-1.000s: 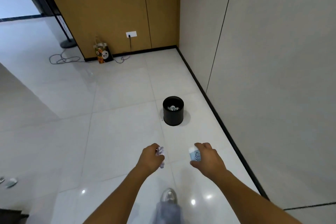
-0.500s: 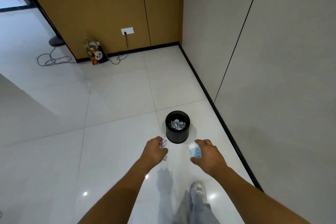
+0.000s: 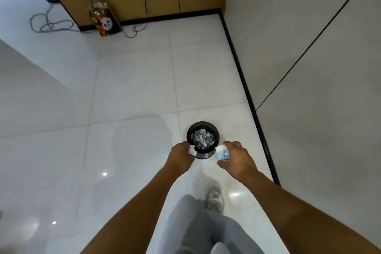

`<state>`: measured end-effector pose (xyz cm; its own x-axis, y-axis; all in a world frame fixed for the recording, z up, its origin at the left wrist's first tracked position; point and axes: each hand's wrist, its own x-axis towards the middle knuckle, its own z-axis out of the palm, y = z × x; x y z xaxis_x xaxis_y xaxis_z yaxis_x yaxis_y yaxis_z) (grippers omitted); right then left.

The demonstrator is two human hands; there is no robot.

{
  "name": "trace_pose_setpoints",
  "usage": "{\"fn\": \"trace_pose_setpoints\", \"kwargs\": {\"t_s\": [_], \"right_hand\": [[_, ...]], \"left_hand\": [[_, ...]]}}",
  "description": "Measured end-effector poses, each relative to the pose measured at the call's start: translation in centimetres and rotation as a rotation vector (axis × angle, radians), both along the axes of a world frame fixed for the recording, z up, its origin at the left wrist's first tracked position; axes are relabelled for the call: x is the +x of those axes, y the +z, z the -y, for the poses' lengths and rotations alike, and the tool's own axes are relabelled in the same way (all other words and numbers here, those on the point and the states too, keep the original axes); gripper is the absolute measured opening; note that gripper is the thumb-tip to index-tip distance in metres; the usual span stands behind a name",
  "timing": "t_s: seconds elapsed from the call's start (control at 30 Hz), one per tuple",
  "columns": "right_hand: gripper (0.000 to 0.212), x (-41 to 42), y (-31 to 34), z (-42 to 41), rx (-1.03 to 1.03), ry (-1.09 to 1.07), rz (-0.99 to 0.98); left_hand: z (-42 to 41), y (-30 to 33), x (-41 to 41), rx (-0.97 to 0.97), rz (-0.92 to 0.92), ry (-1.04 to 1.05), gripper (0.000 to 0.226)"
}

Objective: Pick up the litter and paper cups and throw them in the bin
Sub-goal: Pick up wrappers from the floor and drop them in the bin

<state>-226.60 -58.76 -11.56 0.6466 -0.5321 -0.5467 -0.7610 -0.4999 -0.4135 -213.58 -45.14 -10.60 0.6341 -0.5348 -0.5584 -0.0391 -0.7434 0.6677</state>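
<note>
A small round black bin [image 3: 192, 128] stands on the white tiled floor near the right wall, with crumpled paper [image 3: 202, 137] inside it. My left hand [image 3: 179, 155] grips a crumpled piece of litter [image 3: 191, 150] right at the bin's near left rim. My right hand [image 3: 237, 158] holds a white paper cup with a blue cartoon print [image 3: 223, 153] just to the right of the bin, fingers curled round it.
A grey wall with a black skirting [image 3: 250, 101] runs along the right. At the far wall a printed gift bag [image 3: 104, 19] stands by a socket, with a loose cable [image 3: 51, 26] on the floor. My leg and shoe [image 3: 215, 200] are below the hands.
I have walked up to the bin. It now lies directly between and just beyond my hands, which still hold the litter and the cup.
</note>
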Motion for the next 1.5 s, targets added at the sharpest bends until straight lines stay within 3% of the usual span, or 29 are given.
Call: {"fn": "trace_pose_setpoints", "kwargs": {"t_s": [0.1, 0.17, 0.37, 0.6, 0.73, 0.9, 1.2, 1.33, 1.5], "right_hand": [[0.063, 3.2, -1.8, 2.7, 0.015, -0.007, -0.008], [0.064, 5.3, -3.6, 4.3, 0.027, -0.018, -0.007], [0.066, 10.7, -11.7, 7.5, 0.047, -0.112, 0.008], [0.068, 13.5, -21.4, 10.7, 0.127, -0.213, 0.002], [0.068, 13.6, -26.1, 12.5, 0.156, -0.212, -0.003], [0.069, 13.7, -29.9, 14.0, 0.177, -0.145, -0.029], [0.073, 16.1, -32.7, 14.0, 0.216, 0.035, -0.011], [0.082, 17.9, -34.1, 13.6, 0.224, 0.154, -0.124], [0.074, 18.3, -33.0, 13.6, 0.221, 0.235, -0.239]], "left_hand": [[2.8, -1.8, 2.7, 0.029, -0.055, 0.033, 0.022], [4.4, -4.0, 4.7, 0.071, -0.056, 0.037, 0.010], [8.0, -11.5, 9.7, 0.077, -0.071, 0.037, 0.003], [13.0, -22.1, 13.3, 0.157, -0.023, 0.069, 0.025], [16.2, -28.5, 13.2, 0.187, -0.058, 0.068, 0.012], [17.5, -33.8, 12.3, 0.269, -0.072, -0.009, 0.040], [13.9, -35.2, 11.7, 0.391, -0.013, 0.096, 0.042], [11.7, -34.4, 11.5, 0.394, -0.002, 0.153, 0.040], [9.4, -31.5, 10.7, 0.407, 0.020, 0.212, 0.042]]}}
